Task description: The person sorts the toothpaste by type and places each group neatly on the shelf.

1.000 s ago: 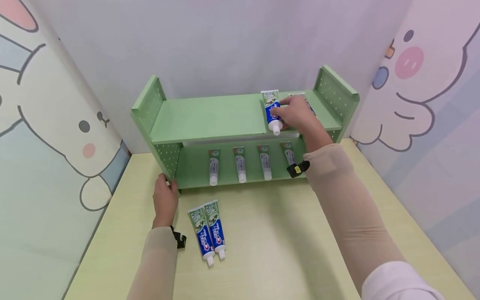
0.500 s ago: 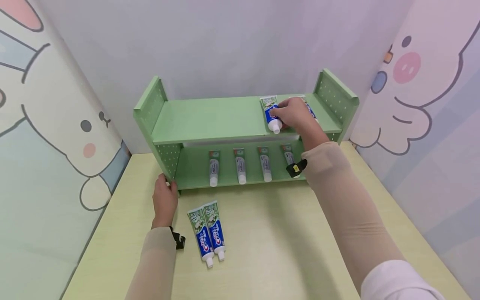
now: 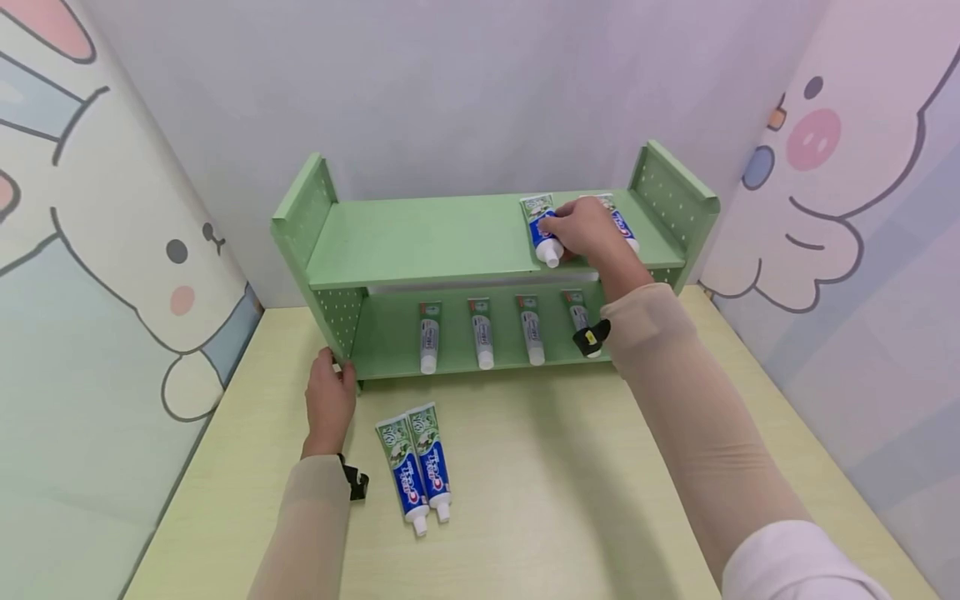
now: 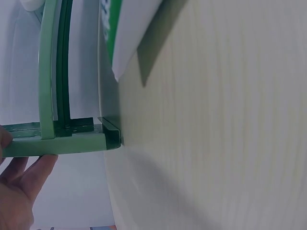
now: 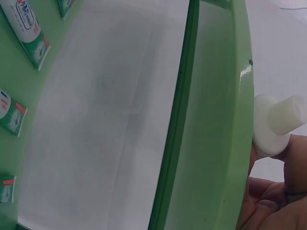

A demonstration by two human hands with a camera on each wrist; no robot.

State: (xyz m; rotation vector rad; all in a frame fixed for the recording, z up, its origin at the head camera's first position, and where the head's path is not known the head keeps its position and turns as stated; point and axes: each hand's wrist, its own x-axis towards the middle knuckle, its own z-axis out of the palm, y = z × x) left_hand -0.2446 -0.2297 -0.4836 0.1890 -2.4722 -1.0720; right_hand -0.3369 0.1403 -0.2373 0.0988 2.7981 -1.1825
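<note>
My right hand (image 3: pixel 592 232) pinches a blue, green and white toothpaste tube (image 3: pixel 542 227) at the upper board of a green two-tier shelf (image 3: pixel 420 237). The tube lies cap forward; its white cap (image 5: pixel 271 125) pokes past the board's front edge in the right wrist view. Just right of it, partly behind my hand, is a matching toothpaste tube (image 3: pixel 624 227). My left hand (image 3: pixel 330 404) grips the shelf's lower left side panel (image 4: pixel 62 146), with fingers on both faces of it in the left wrist view. Two more such tubes (image 3: pixel 405 473) lie side by side on the table.
Several smaller grey and green toothpaste tubes (image 3: pixel 482 333) lie in a spaced row on the lower board, caps forward. My right wrist strap partly covers the rightmost one. The pale wooden table (image 3: pixel 517 467) reaches back to walls with cartoon animals (image 3: pixel 817 158).
My right hand has lowered the toothpaste tube slightly onto the upper board, its far end coming down most. The left hand stays on the shelf's side panel. The view has shifted a little.
</note>
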